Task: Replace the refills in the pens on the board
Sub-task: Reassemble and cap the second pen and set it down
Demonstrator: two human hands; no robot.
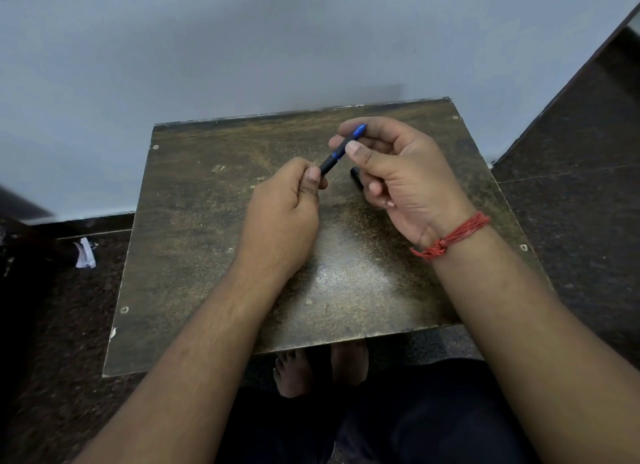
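Both hands, left hand [284, 203] and right hand [394, 165], fingers pinching blue-black pen [341, 151] above scuffed brown table [207, 238]; pale wall [242, 47] behind; dark speckled floor [571, 221] around.

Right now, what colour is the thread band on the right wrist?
Red thread band, clearest in the head view.

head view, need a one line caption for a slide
Both hands, left hand and right hand, grip a blue-and-black pen above a worn board.
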